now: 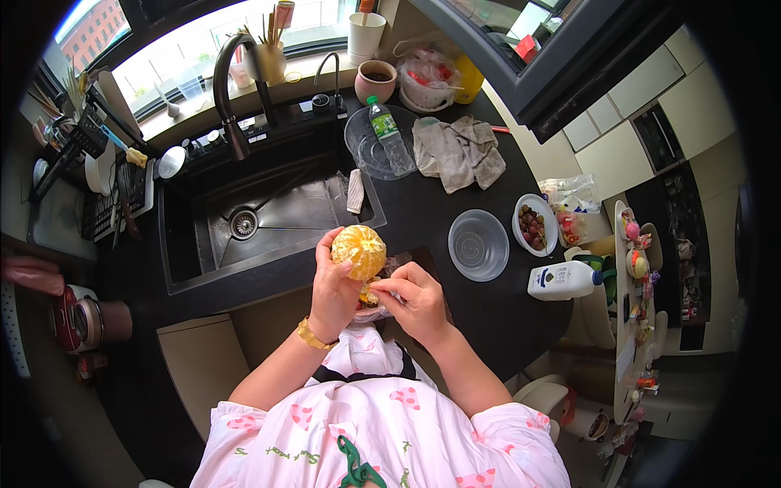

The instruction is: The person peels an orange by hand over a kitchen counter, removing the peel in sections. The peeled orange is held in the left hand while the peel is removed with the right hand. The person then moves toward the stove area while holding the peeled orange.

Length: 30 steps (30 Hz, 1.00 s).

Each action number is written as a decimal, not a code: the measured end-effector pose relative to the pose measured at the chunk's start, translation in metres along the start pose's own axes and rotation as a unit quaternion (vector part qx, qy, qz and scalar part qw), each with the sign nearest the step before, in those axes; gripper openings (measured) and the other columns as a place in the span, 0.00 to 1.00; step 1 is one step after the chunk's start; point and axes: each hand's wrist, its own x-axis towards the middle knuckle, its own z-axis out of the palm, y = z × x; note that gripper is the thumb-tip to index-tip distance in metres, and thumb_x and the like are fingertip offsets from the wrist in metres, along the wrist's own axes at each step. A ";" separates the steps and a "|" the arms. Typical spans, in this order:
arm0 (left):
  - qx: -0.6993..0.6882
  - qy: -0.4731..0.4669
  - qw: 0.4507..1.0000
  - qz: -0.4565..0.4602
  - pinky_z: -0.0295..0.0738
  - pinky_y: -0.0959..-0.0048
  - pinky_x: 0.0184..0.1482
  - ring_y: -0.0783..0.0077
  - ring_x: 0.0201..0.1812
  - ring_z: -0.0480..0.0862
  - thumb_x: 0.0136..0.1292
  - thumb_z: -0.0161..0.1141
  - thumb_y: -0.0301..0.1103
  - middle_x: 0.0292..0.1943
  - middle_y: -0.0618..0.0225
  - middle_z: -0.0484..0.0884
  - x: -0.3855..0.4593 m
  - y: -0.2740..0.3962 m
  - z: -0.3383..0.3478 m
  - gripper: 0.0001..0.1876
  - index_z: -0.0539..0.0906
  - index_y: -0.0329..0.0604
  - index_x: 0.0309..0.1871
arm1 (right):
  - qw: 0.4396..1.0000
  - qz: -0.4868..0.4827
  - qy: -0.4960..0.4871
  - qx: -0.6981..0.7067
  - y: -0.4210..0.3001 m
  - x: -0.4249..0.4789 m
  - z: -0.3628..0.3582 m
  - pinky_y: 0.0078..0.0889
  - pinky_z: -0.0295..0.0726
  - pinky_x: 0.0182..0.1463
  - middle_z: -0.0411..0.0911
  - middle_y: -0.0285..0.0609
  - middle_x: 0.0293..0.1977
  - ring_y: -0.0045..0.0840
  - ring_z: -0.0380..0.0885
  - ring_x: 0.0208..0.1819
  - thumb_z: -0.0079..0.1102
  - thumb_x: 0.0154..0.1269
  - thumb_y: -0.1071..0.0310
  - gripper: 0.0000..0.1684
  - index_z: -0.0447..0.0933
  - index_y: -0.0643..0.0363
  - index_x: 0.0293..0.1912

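Observation:
My left hand (332, 287) holds a peeled orange (359, 252), its segments streaked with white pith. My right hand (415, 299) is just below and to the right of the fruit. Its thumb and forefinger pinch a small yellow-white bit of orange peel (368, 293), partly hidden by the fingers. Under both hands is a plastic bag (369, 316) at the counter's edge, with its contents mostly covered. A clear plastic bowl (478, 245) stands on the dark counter to the right of my hands.
Ahead on the left lies a black sink (280, 229) with a tall faucet (229, 100). A plastic bottle (389, 137) lies in a clear basin (360, 146) by a grey cloth (460, 152). Rightward are a bowl of grapes (532, 229) and a white jug (561, 280). An open window sash (549, 55) overhangs.

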 end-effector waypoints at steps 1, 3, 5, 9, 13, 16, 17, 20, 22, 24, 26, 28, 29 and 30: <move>0.003 -0.002 1.000 0.004 0.74 0.52 0.65 0.57 0.62 0.76 0.62 0.54 0.31 0.62 0.56 0.71 0.001 0.001 -0.001 0.32 0.58 0.47 0.70 | 1.000 0.009 -0.010 -0.002 0.002 -0.001 -0.001 0.24 0.73 0.27 0.74 0.38 0.29 0.23 0.75 0.26 0.74 0.53 0.78 0.09 0.85 0.59 0.36; 0.016 0.012 1.000 0.009 0.74 0.53 0.65 0.58 0.62 0.76 0.62 0.56 0.28 0.62 0.57 0.71 0.000 0.004 -0.003 0.32 0.57 0.48 0.70 | 0.999 0.033 -0.020 0.001 0.008 -0.004 -0.002 0.24 0.76 0.29 0.76 0.39 0.29 0.24 0.77 0.28 0.73 0.53 0.79 0.09 0.84 0.60 0.36; 0.022 0.019 0.999 0.015 0.74 0.54 0.65 0.59 0.61 0.76 0.63 0.56 0.26 0.62 0.58 0.70 0.000 0.006 -0.003 0.33 0.56 0.49 0.70 | 0.998 0.064 -0.021 0.013 0.012 -0.005 -0.003 0.24 0.78 0.30 0.77 0.40 0.30 0.26 0.79 0.29 0.71 0.53 0.80 0.08 0.83 0.61 0.35; 0.023 0.022 0.999 0.013 0.74 0.59 0.64 0.62 0.60 0.77 0.62 0.57 0.22 0.61 0.59 0.71 -0.001 0.009 -0.006 0.36 0.54 0.51 0.71 | 0.995 0.092 -0.045 0.008 0.016 -0.002 -0.006 0.32 0.82 0.41 0.81 0.43 0.34 0.35 0.83 0.36 0.65 0.55 0.82 0.08 0.81 0.61 0.36; 0.042 0.008 0.999 0.012 0.74 0.66 0.64 0.68 0.60 0.77 0.61 0.60 0.16 0.58 0.60 0.72 -0.003 0.009 -0.007 0.40 0.51 0.50 0.71 | 0.994 0.095 -0.056 0.006 0.013 0.001 -0.006 0.31 0.83 0.42 0.82 0.44 0.35 0.36 0.83 0.38 0.65 0.54 0.82 0.09 0.80 0.62 0.37; 0.081 0.007 0.997 0.010 0.74 0.67 0.64 0.69 0.61 0.77 0.60 0.63 0.14 0.59 0.61 0.72 -0.004 0.009 -0.008 0.43 0.50 0.49 0.72 | 0.994 0.090 -0.062 -0.015 0.013 0.002 -0.007 0.31 0.83 0.43 0.82 0.44 0.35 0.35 0.83 0.38 0.66 0.55 0.81 0.09 0.81 0.62 0.37; 0.090 0.006 0.996 0.013 0.75 0.67 0.64 0.69 0.61 0.76 0.59 0.63 0.13 0.59 0.61 0.72 -0.004 0.008 -0.007 0.43 0.50 0.49 0.72 | 0.994 0.090 -0.060 -0.018 0.014 0.001 -0.007 0.31 0.83 0.43 0.82 0.43 0.35 0.35 0.84 0.38 0.66 0.55 0.80 0.09 0.81 0.61 0.37; 0.123 0.007 0.992 0.026 0.76 0.66 0.63 0.68 0.62 0.77 0.59 0.65 0.13 0.59 0.61 0.73 -0.003 0.006 -0.004 0.44 0.52 0.48 0.73 | 0.988 0.144 -0.056 0.007 0.008 0.003 -0.009 0.31 0.83 0.43 0.82 0.42 0.36 0.33 0.83 0.39 0.69 0.56 0.76 0.11 0.82 0.60 0.41; 0.152 0.011 0.987 0.042 0.77 0.68 0.62 0.69 0.60 0.78 0.58 0.68 0.15 0.59 0.62 0.74 -0.002 0.007 0.001 0.44 0.53 0.46 0.72 | 0.989 0.143 -0.045 0.013 0.003 0.005 -0.009 0.32 0.83 0.44 0.81 0.42 0.38 0.32 0.83 0.39 0.71 0.56 0.74 0.15 0.81 0.59 0.45; 0.173 0.006 0.985 0.014 0.77 0.70 0.61 0.70 0.58 0.79 0.57 0.70 0.17 0.56 0.64 0.75 -0.004 0.011 0.007 0.44 0.55 0.46 0.72 | 0.996 0.087 -0.023 -0.004 0.002 0.010 -0.009 0.32 0.83 0.44 0.81 0.42 0.42 0.31 0.82 0.40 0.72 0.56 0.73 0.20 0.79 0.59 0.50; 0.193 0.002 0.981 -0.004 0.78 0.71 0.59 0.71 0.56 0.80 0.55 0.73 0.19 0.55 0.65 0.75 -0.005 0.011 0.010 0.44 0.57 0.45 0.71 | 0.999 0.046 -0.015 0.002 0.004 0.011 -0.005 0.30 0.82 0.45 0.78 0.44 0.48 0.31 0.82 0.41 0.74 0.54 0.71 0.29 0.76 0.58 0.56; 0.214 0.003 0.977 -0.013 0.79 0.73 0.58 0.74 0.53 0.80 0.53 0.77 0.22 0.53 0.65 0.75 -0.005 0.009 0.010 0.44 0.59 0.42 0.68 | 0.999 0.040 -0.014 0.007 0.003 0.011 -0.002 0.30 0.83 0.45 0.78 0.44 0.49 0.31 0.82 0.41 0.75 0.54 0.70 0.30 0.75 0.58 0.56; 0.227 0.000 0.974 -0.011 0.78 0.73 0.57 0.74 0.54 0.80 0.54 0.76 0.24 0.53 0.65 0.75 -0.005 0.008 0.009 0.42 0.59 0.43 0.68 | 0.999 0.045 -0.013 0.012 0.003 0.010 -0.002 0.30 0.83 0.45 0.78 0.44 0.49 0.31 0.82 0.41 0.76 0.54 0.70 0.30 0.75 0.58 0.56; 0.241 -0.003 0.971 -0.009 0.78 0.73 0.57 0.74 0.54 0.79 0.56 0.75 0.26 0.53 0.65 0.75 -0.004 0.007 0.006 0.41 0.59 0.44 0.67 | 0.999 0.050 -0.012 0.017 0.002 0.010 -0.001 0.30 0.83 0.45 0.78 0.44 0.49 0.31 0.82 0.41 0.76 0.54 0.70 0.30 0.75 0.58 0.56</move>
